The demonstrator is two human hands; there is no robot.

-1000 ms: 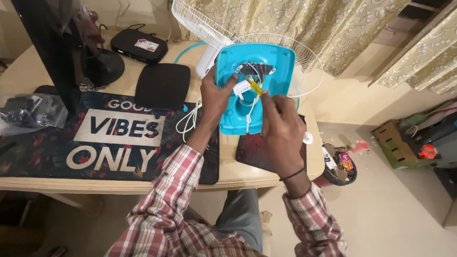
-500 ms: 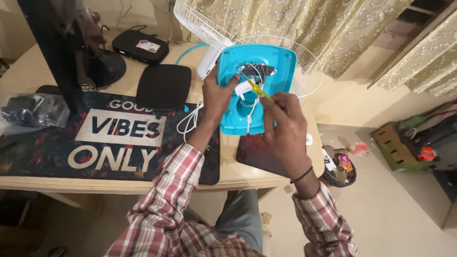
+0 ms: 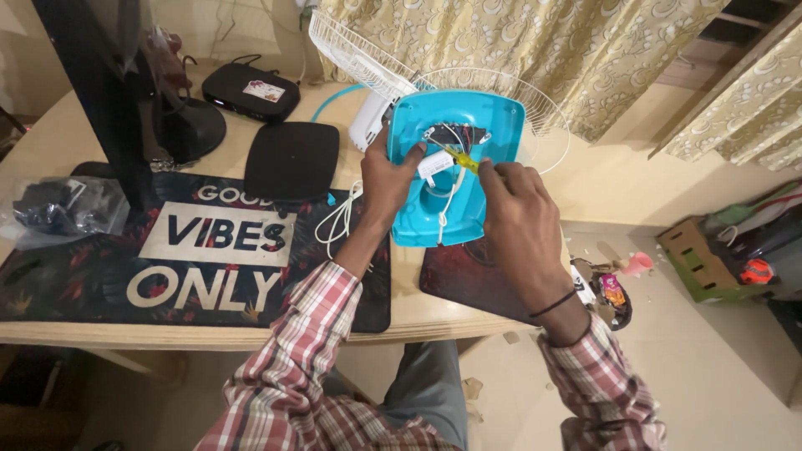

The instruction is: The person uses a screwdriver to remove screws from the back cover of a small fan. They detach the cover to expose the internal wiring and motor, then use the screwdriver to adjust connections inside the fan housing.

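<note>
A turquoise fan base lies upturned on the wooden desk, its underside open with wires and a small circuit board showing. My left hand grips the left edge of the base, thumb pressed near a white component. My right hand holds a yellow-handled screwdriver whose tip points into the wiring cavity. A white cord trails from the base over the mat.
White wire fan grilles stand behind the base. A black desk mat with white lettering covers the desk's left, with a black pad, a router, a monitor stand and a plastic bag. Clutter and a cardboard box lie on the floor at right.
My right hand has shifted slightly up and right with the screwdriver. The left hand keeps its hold on the base.
</note>
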